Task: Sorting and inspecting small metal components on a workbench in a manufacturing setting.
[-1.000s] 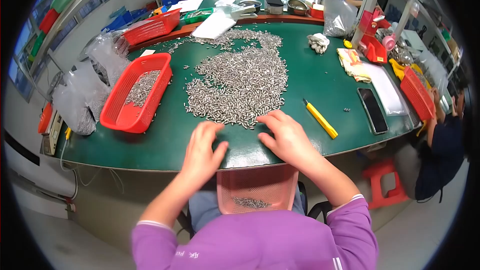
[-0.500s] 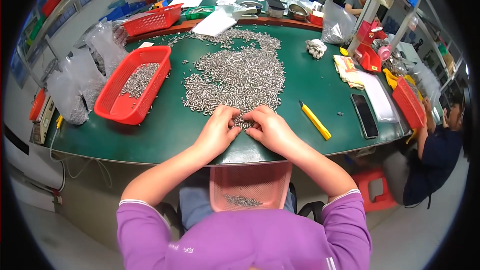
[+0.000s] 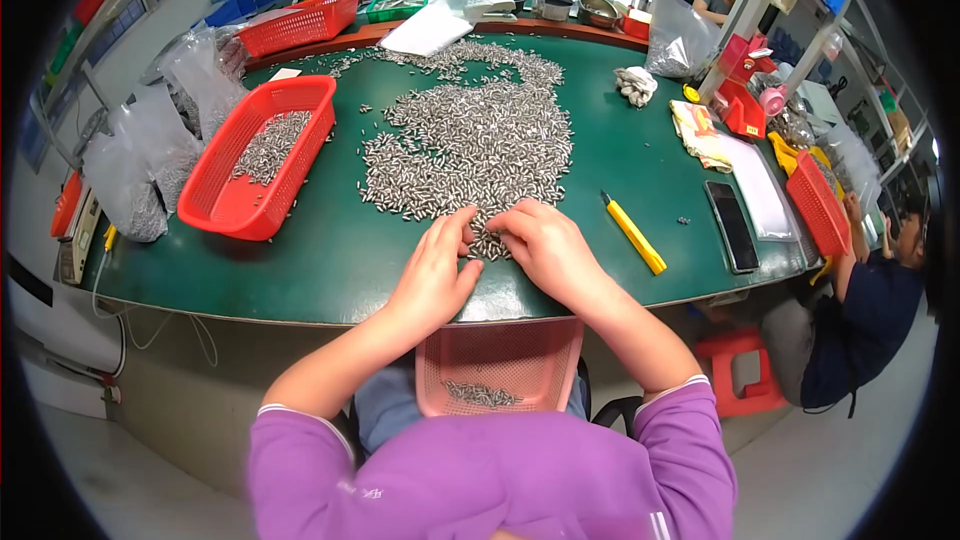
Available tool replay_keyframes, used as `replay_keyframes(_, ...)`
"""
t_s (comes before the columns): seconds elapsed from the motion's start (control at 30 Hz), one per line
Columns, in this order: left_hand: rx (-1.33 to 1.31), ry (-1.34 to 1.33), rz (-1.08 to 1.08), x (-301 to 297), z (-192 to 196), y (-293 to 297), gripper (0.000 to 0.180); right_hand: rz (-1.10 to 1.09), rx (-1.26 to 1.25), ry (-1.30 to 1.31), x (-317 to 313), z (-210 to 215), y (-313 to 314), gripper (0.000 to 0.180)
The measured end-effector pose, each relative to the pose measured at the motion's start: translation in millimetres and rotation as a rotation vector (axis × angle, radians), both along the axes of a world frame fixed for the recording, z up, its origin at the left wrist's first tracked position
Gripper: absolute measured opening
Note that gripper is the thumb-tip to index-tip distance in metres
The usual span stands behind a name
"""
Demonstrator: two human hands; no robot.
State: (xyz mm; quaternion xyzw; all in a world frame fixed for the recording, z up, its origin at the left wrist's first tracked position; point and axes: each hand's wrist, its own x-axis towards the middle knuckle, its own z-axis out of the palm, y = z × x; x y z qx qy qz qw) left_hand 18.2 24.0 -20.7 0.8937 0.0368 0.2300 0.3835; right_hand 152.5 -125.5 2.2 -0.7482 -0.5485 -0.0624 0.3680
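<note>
A wide heap of small silvery metal pins (image 3: 470, 145) spreads over the green table (image 3: 610, 150). Its near tip, a small cluster of pins (image 3: 486, 240), lies between my two hands at the table's front. My left hand (image 3: 437, 270) rests beside this cluster, fingers stretched toward the heap and thumb apart. From the other side, my right hand (image 3: 548, 243) touches the pins with bent fingers; its thumb is hidden. Below the table edge, a pink mesh basket (image 3: 432, 365) sits on my lap with some loose pins (image 3: 480, 394) at its bottom.
Left of the heap stands a red basket (image 3: 228, 224) partly filled with pins, near plastic bags (image 3: 125, 185). To the right lie a yellow utility knife (image 3: 636, 236), a phone (image 3: 732, 228) and a white glove (image 3: 636, 87). Another person (image 3: 868, 315) works at the far right.
My left hand has opened, its thumb moving away from the fingers. Both hands have drawn slightly apart, uncovering more pins between them. The view has shifted slightly.
</note>
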Motion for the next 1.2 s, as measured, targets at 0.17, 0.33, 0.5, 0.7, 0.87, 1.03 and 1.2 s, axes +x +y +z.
replay_keyframes(0.17,-0.016,-0.058,0.029,-1,-4,-4,0.071,0.175,-0.148,-0.098,14,13,10,0.009)
replay_keyframes(0.33,-0.034,-0.061,0.057,0,-5,-6,0.073,0.265,-0.198,-0.164,24,21,19,0.006)
replay_keyframes(0.5,-0.033,-0.081,0.074,2,-8,-6,0.073,0.339,-0.152,-0.281,29,16,22,0.011)
replay_keyframes(0.7,-0.023,-0.066,0.084,0,-8,-5,0.074,0.362,-0.137,-0.38,30,16,26,0.013)
replay_keyframes(0.87,-0.057,-0.064,0.072,0,-7,-6,0.074,0.355,-0.201,-0.247,37,18,23,0.012)
replay_keyframes(1.03,-0.076,-0.068,0.072,-1,-8,-5,0.074,0.398,-0.217,-0.245,35,27,25,0.013)
replay_keyframes(1.2,-0.074,-0.069,0.075,-1,-8,-5,0.074,0.402,-0.364,-0.567,30,38,34,0.009)
